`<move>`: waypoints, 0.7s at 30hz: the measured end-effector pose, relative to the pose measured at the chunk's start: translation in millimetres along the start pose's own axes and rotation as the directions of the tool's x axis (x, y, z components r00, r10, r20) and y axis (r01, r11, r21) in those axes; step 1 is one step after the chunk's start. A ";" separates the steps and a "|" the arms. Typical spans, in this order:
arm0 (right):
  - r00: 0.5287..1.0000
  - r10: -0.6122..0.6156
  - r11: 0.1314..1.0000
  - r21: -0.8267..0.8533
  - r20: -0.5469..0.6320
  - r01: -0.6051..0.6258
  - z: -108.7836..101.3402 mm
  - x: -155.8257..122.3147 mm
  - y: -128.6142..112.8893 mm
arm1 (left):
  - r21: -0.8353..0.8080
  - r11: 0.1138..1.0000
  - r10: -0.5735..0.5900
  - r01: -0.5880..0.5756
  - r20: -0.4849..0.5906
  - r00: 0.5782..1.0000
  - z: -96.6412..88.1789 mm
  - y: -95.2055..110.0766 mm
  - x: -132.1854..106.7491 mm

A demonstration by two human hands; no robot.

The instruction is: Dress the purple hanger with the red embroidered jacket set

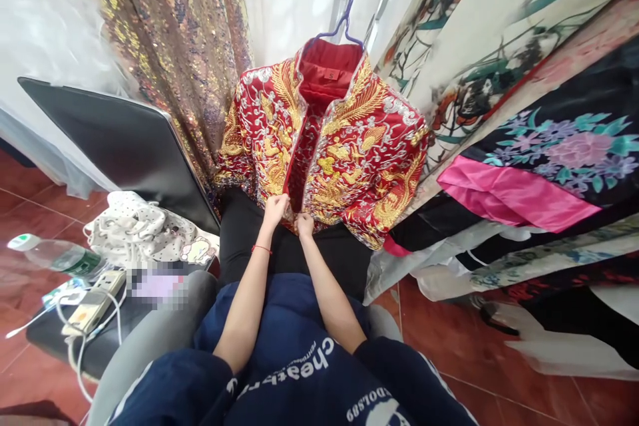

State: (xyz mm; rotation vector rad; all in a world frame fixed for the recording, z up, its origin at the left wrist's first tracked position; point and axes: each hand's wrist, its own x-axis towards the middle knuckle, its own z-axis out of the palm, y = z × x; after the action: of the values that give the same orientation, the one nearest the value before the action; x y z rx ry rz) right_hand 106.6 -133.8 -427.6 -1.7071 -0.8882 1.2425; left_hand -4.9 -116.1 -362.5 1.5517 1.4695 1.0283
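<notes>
A red jacket (pixel 359 140) with gold and silver embroidery hangs in front of me on a purple hanger (pixel 346 21). Its front is parted, and the red lining shows at the collar. My left hand (pixel 276 208) is closed on the left front edge near the hem. Close beside it, my right hand (pixel 304 223) pinches the opposite front edge at the bottom. Whether a zip or a fastener lies between the fingers is too small to tell. The jacket's lower part rests over black cloth (pixel 244 233) on my lap.
To the left stands a black chair (pixel 124 146) holding a power strip (pixel 94 303) with white cables, a plastic bottle (pixel 57 256) and a dotted white cloth (pixel 137 229). Sequinned fabric (pixel 174 33) hangs behind. Several garments, one black with flowers (pixel 569 140), hang at the right.
</notes>
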 end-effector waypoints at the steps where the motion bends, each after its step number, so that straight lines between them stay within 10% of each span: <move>1: 0.999 0.027 1.000 -0.006 0.023 -0.026 -0.9 -2.8 -3.6 | 0.000 1.000 -0.005 0.005 0.008 1.000 -3.7 -0.5 0.4; 6: 0.984 0.026 1.000 -0.007 0.173 -0.026 -9.9 -22.8 -45.9 | 0.080 0.996 -0.037 0.035 0.019 0.999 -27.8 1.0 -1.6; 12: 0.904 -0.416 0.909 0.054 0.097 0.413 -55.4 -76.6 -150.5 | 0.302 0.946 -0.065 0.121 -0.188 0.980 -42.6 23.1 -3.8; 14: 0.636 -0.768 0.638 -0.165 -0.074 0.752 -84.1 -90.4 -193.8 | 0.424 0.901 0.031 0.094 -0.279 0.960 -44.2 39.2 0.5; 17: 0.255 -0.927 0.373 -0.592 -0.276 0.714 -125.0 -89.6 -253.4 | 0.535 0.845 0.186 0.017 -0.322 0.928 -44.5 72.5 12.2; 19: 0.138 -0.940 0.333 -0.765 -0.311 0.551 -142.2 -74.9 -281.1 | 0.509 0.860 0.221 -0.030 -0.317 0.922 -43.4 99.2 21.2; 21: 0.118 -0.946 0.324 -0.846 -0.303 0.424 -149.1 -54.6 -295.1 | 0.483 0.873 0.252 -0.073 -0.317 0.914 -42.5 126.7 29.7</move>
State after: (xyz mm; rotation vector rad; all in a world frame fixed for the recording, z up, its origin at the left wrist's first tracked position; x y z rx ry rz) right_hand 214.7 -92.8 -113.0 -1.5316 -1.3353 -0.6571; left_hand 6.6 -94.1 -227.8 1.9202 1.9844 1.1784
